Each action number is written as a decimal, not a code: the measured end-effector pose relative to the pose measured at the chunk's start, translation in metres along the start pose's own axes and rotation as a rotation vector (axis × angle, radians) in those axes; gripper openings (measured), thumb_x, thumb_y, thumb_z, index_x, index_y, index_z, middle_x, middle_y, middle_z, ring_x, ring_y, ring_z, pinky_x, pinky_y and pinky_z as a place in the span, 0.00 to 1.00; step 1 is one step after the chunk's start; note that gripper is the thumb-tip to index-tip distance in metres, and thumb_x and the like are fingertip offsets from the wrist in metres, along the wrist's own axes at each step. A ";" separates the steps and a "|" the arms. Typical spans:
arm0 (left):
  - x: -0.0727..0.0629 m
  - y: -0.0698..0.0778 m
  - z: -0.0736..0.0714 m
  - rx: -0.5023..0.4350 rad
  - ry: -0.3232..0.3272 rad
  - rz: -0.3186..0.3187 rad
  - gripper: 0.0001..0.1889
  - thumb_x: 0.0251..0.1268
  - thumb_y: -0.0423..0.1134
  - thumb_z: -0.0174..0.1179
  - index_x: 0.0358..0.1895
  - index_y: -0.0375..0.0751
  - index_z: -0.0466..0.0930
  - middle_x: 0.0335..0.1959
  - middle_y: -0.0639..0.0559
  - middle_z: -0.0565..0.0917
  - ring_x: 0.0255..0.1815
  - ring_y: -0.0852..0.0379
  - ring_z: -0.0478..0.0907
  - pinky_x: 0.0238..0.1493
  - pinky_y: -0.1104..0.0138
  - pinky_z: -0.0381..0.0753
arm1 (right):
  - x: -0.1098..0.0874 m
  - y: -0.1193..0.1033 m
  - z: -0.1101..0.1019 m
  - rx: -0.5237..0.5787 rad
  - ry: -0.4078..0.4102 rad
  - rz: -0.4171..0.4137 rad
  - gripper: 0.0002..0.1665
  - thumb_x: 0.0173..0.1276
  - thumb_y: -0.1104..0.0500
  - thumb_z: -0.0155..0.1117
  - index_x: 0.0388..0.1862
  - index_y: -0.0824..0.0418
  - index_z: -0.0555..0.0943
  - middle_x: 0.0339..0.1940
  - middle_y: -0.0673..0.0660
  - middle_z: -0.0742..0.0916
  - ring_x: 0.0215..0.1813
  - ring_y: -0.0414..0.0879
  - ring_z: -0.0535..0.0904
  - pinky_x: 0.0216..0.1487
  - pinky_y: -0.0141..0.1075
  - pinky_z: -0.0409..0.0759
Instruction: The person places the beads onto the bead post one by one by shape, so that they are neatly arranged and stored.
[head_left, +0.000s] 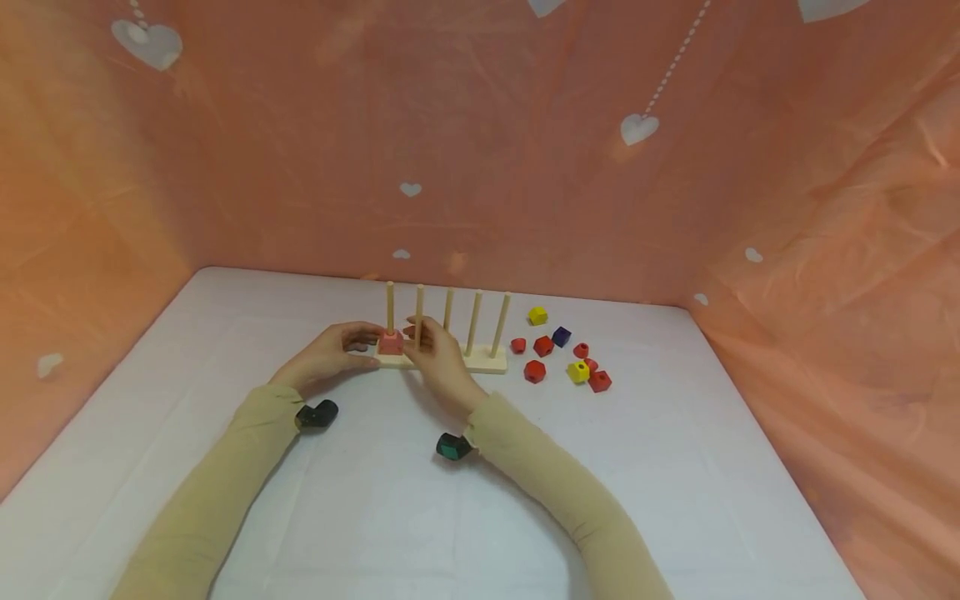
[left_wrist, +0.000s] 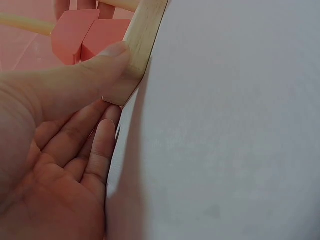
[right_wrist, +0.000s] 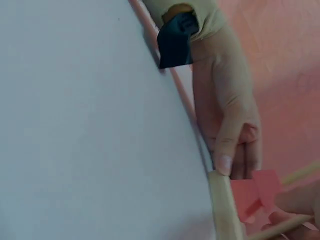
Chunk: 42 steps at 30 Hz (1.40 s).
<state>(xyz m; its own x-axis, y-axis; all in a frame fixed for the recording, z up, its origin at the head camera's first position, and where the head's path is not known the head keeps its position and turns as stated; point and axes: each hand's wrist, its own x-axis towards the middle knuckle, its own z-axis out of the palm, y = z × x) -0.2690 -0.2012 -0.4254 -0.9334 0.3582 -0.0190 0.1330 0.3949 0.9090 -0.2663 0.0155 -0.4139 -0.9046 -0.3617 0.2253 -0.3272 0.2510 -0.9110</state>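
Left hand (head_left: 328, 354) holds peg board (head_left: 489, 363) | right hand (head_left: 444, 358) by pink blocks (head_left: 391, 343), can't tell if holding | right-hand bump might slide board

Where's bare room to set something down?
The white tabletop is bare between the left sleeve and right sleeve, and from the scattered blocks to its right edge. Crowded: among those blocks; between left hand and right hand at the peg stand.
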 end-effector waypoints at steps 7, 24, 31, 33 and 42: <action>0.002 -0.003 -0.001 -0.009 -0.002 0.001 0.30 0.57 0.34 0.68 0.64 0.36 0.69 0.61 0.40 0.73 0.60 0.42 0.68 0.62 0.49 0.65 | -0.021 -0.001 -0.031 -0.046 -0.109 -0.020 0.31 0.69 0.67 0.58 0.70 0.64 0.64 0.65 0.61 0.75 0.65 0.50 0.70 0.64 0.37 0.67; -0.002 -0.005 -0.001 -0.016 0.004 -0.013 0.31 0.57 0.35 0.68 0.65 0.38 0.69 0.61 0.41 0.72 0.59 0.44 0.68 0.60 0.54 0.66 | -0.066 -0.013 -0.152 -0.121 0.019 -0.048 0.25 0.63 0.73 0.62 0.59 0.75 0.70 0.50 0.75 0.80 0.54 0.68 0.75 0.58 0.57 0.71; 0.000 -0.005 -0.001 -0.029 -0.002 -0.011 0.32 0.58 0.36 0.68 0.65 0.37 0.68 0.62 0.42 0.72 0.60 0.44 0.67 0.62 0.53 0.65 | -0.073 0.031 -0.183 -0.315 0.053 0.079 0.29 0.63 0.65 0.67 0.62 0.68 0.72 0.49 0.67 0.82 0.51 0.59 0.78 0.54 0.49 0.76; 0.000 -0.004 -0.001 -0.026 -0.004 -0.009 0.32 0.58 0.36 0.68 0.65 0.37 0.67 0.63 0.41 0.72 0.61 0.43 0.67 0.63 0.52 0.64 | -0.075 0.036 -0.187 -0.347 0.055 0.088 0.28 0.63 0.63 0.68 0.61 0.66 0.73 0.48 0.65 0.83 0.50 0.57 0.79 0.53 0.48 0.77; -0.002 -0.003 -0.001 -0.050 -0.002 -0.024 0.32 0.57 0.35 0.68 0.65 0.37 0.67 0.63 0.42 0.72 0.61 0.43 0.67 0.63 0.51 0.64 | -0.073 0.037 -0.189 -0.479 -0.041 0.163 0.24 0.60 0.58 0.71 0.55 0.62 0.79 0.46 0.56 0.83 0.46 0.51 0.78 0.48 0.43 0.80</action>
<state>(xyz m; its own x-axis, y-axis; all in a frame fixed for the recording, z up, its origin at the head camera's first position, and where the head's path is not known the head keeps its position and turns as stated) -0.2675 -0.2040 -0.4275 -0.9356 0.3506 -0.0416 0.0938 0.3604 0.9281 -0.2636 0.2205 -0.3985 -0.9461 -0.3158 0.0712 -0.2799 0.6875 -0.6701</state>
